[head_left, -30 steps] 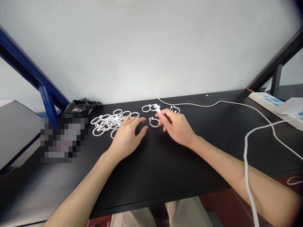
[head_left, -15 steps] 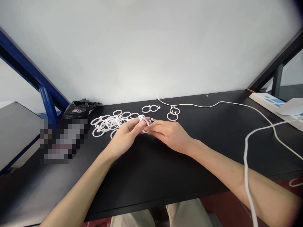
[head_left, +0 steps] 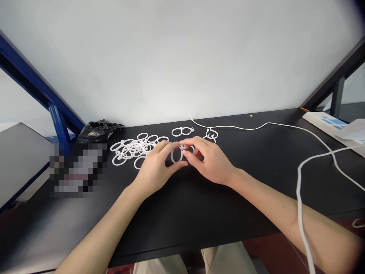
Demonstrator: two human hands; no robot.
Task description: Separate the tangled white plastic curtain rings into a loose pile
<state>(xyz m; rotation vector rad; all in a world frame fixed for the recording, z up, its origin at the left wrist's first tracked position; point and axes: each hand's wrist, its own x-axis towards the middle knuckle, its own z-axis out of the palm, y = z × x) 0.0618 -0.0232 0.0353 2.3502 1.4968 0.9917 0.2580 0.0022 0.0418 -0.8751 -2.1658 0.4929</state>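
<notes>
Between my two hands is a white plastic ring (head_left: 172,156) with small knobs at its joint. My left hand (head_left: 154,167) curls round that ring's left side, thumb below and fingers above. My right hand (head_left: 211,161) pinches at the knobs, and part of a second white ring (head_left: 192,149) shows behind its fingers. The fingertips of both hands meet there and hide some of the joint. To the left of my left hand lies a pile of white rings (head_left: 131,149). A joined pair of rings (head_left: 177,132) rests behind my hands, and another pair (head_left: 212,134) lies partly hidden behind my right hand.
A crumpled black plastic bag (head_left: 98,130) sits at the back left of the black table (head_left: 159,224). A white cable (head_left: 242,128) runs across the back to the right and past my right forearm. A white box with blue markings (head_left: 332,125) lies at the far right.
My left hand has opened from its pinch to curl round the ring. My right hand has moved its fingers up onto the knobs. The rings now show side by side between my hands.
</notes>
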